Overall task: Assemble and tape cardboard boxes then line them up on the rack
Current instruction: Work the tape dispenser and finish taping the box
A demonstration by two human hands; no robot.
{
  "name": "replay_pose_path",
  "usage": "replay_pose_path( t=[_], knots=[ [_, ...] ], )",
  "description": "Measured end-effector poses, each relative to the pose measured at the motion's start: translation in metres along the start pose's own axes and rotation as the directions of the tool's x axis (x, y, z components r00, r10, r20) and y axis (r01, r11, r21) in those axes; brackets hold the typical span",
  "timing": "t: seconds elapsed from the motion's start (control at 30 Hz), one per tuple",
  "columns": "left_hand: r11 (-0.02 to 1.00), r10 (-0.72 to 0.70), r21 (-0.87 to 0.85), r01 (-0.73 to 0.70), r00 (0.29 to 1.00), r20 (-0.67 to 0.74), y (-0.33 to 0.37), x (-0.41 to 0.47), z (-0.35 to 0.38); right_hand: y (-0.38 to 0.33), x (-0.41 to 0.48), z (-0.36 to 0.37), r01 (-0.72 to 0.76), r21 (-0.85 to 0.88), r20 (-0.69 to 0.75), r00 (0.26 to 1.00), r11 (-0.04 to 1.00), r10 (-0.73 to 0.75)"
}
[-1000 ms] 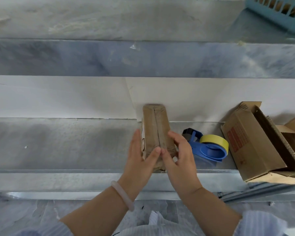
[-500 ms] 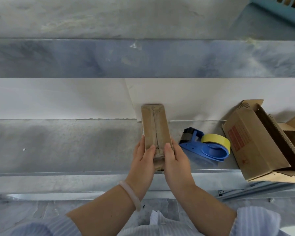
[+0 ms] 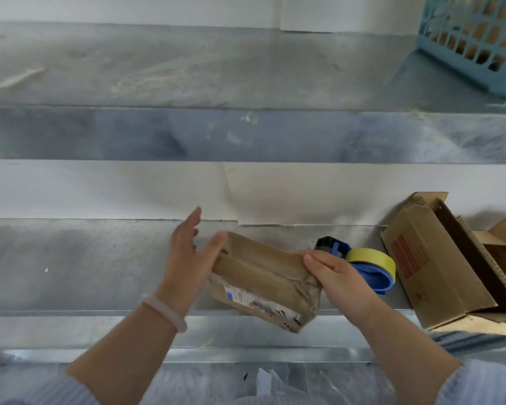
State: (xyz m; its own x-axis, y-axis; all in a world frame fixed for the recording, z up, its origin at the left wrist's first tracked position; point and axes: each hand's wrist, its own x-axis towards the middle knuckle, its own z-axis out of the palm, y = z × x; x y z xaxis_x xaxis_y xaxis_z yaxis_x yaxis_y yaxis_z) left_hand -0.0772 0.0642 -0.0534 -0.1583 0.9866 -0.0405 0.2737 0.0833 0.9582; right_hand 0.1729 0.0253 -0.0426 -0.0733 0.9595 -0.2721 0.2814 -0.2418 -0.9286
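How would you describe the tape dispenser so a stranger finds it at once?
Look at the lower grey metal shelf, right of the hands. There the blue plastic tape dispenser lies before the open brown cardboard boxes. Only it carries a yellow tape roll.

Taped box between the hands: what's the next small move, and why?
Probably set the taped box flat on the lower shelf, left of the tape dispenser. It is tilted, its seam looks taped, the right hand grips one end, and the left hand touches only with the thumb.
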Motion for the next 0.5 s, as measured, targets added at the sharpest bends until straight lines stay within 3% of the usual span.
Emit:
replay_pose_path(
  t=[0.1, 0.2, 0.27, 0.33, 0.4, 0.43, 0.5],
  knots=[
    [0.996, -0.025, 0.093, -0.007, 0.943, 0.332, 0.004, 0.009, 0.001, -0.009, 0.009, 0.003, 0.022, -0.088, 0.016, 1.0, 0.996, -0.02],
    [0.996, -0.008, 0.089, -0.012, 0.977, 0.215, -0.001, 0.006, 0.008, -0.012, 0.015, 0.006, 0.078, -0.267, -0.168, 0.978, 0.961, -0.126],
    [0.988, 0.013, 0.155, -0.027, 0.996, 0.093, -0.003, 0.002, 0.013, -0.014, 0.01, 0.01, 0.187, -0.541, -0.184, 0.925, 0.82, -0.332],
    [0.969, 0.059, 0.236, -0.071, 0.997, 0.058, -0.005, 0.0, 0.016, -0.011, 0.003, 0.018, 0.356, -0.727, 0.033, 0.872, 0.587, -0.488],
    [0.921, 0.198, 0.323, -0.218, 0.976, 0.093, -0.004, -0.005, 0.012, -0.004, 0.0, 0.025, 0.44, -0.82, 0.216, 0.83, 0.365, -0.514],
    [0.856, 0.315, 0.38, -0.35, 0.937, 0.154, -0.003, -0.008, 0.009, -0.001, 0.001, 0.026, 0.447, -0.84, 0.243, 0.815, 0.306, -0.526],
    [0.639, 0.501, 0.46, -0.616, 0.787, 0.359, -0.007, -0.011, 0.0, -0.001, 0.004, 0.024, 0.45, -0.849, 0.237, 0.792, 0.278, -0.562]
  ],
)
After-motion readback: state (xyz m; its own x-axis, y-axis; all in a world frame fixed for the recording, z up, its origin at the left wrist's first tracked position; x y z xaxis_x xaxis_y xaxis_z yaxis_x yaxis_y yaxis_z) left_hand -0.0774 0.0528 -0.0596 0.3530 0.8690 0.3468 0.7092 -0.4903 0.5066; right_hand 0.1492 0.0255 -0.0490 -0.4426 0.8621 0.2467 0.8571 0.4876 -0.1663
